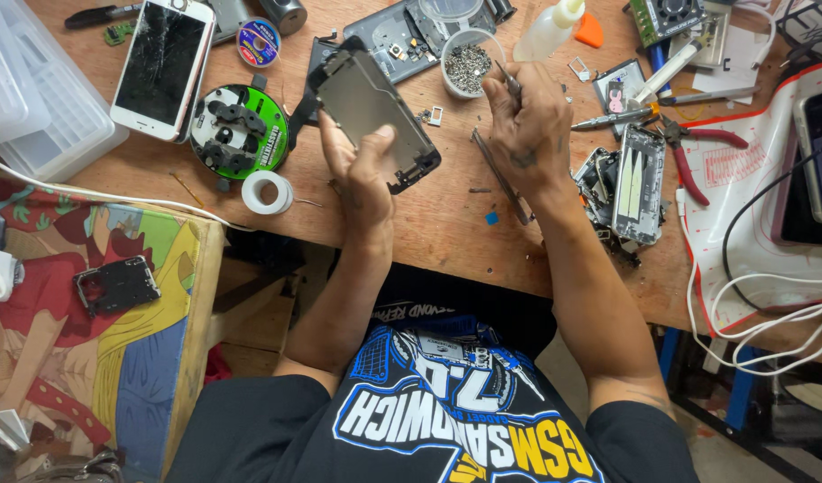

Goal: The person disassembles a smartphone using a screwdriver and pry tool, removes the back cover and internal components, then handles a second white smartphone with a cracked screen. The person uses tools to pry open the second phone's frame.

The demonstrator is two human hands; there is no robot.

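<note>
Just left of the cup of screws (466, 67) on the counter (446, 224), the left hand (362, 174) grips a stripped phone frame (375, 107); right hand (522, 125) pinches tweezers (509, 82) beside the cup; the frame looks bare, reassembly seemingly ahead

The panel (375, 112) in my left hand (362, 170) is grey with a black rim. Upper left, the cracked phone (159, 64) is white round a black screen. The pliers (692, 156) at right have red handles, and the round holder (239, 131) is green and black.
</note>
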